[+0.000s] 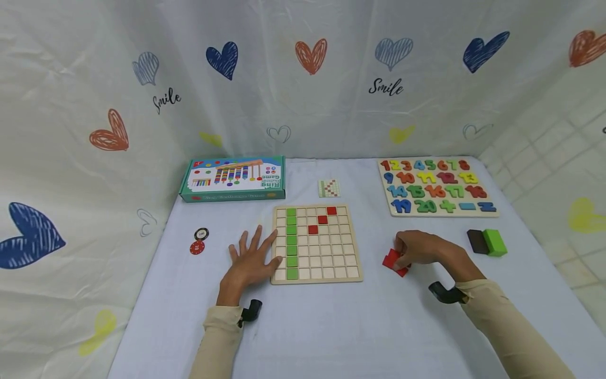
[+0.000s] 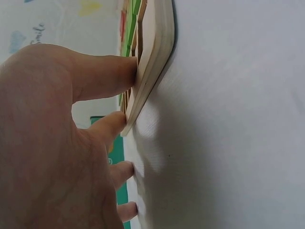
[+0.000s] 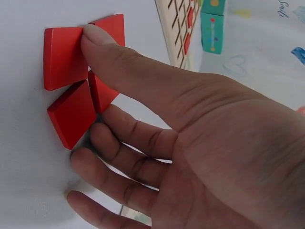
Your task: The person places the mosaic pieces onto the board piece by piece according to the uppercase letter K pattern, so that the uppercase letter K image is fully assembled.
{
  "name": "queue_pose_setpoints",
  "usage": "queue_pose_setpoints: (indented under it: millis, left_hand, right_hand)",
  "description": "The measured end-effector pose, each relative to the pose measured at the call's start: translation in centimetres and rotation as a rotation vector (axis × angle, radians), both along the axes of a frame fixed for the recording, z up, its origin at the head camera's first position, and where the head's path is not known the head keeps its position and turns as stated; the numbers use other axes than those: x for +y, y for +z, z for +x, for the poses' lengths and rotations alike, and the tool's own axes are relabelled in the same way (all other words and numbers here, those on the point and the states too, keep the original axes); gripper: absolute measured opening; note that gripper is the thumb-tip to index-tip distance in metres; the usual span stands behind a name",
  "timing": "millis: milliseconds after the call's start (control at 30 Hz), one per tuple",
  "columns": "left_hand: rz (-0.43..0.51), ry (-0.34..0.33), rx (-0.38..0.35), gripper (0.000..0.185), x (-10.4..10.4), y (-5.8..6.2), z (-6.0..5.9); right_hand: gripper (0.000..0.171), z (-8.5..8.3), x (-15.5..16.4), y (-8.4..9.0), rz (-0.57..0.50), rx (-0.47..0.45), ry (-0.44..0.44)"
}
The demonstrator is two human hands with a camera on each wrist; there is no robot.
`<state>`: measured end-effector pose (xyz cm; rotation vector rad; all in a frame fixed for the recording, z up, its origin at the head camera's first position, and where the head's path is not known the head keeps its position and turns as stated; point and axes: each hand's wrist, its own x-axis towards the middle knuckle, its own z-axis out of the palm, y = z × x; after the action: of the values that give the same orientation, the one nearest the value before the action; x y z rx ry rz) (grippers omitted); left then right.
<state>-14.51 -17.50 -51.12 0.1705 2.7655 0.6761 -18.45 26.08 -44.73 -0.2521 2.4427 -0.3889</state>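
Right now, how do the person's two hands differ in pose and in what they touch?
The left hand lies flat with fingers spread, its fingertips against the left edge of the wooden grid board; the right hand is curled over loose red tiles, thumb on top of one. The left hand sits at the board; the right hand is off it, on the white table. Both wear beige sleeves and a wrist camera.
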Motion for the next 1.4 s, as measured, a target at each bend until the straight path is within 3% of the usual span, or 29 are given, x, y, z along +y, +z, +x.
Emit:
queue_pose_setpoints:
  millis: [833,1200,1400]
  left_hand:
    - [-0.006,-0.003,0.006,0.077,-0.04,-0.11,-0.05]
    - [0.004,0.002,0.0,0.077,0.03,0.3,0.11]
    - [-0.002,-0.003,0.002,0.077,0.05,0.18,0.05]
  right_hand:
    - [0.045,-0.21,0.32,-0.25,-0.051,-0.013,-0.001]
    - [0.028,-0.41,0.27,0.03,-0.132,0.055,-0.006]
    - [0.021,-0.68,-0.3,-0.27,-0.228,0.142,-0.044]
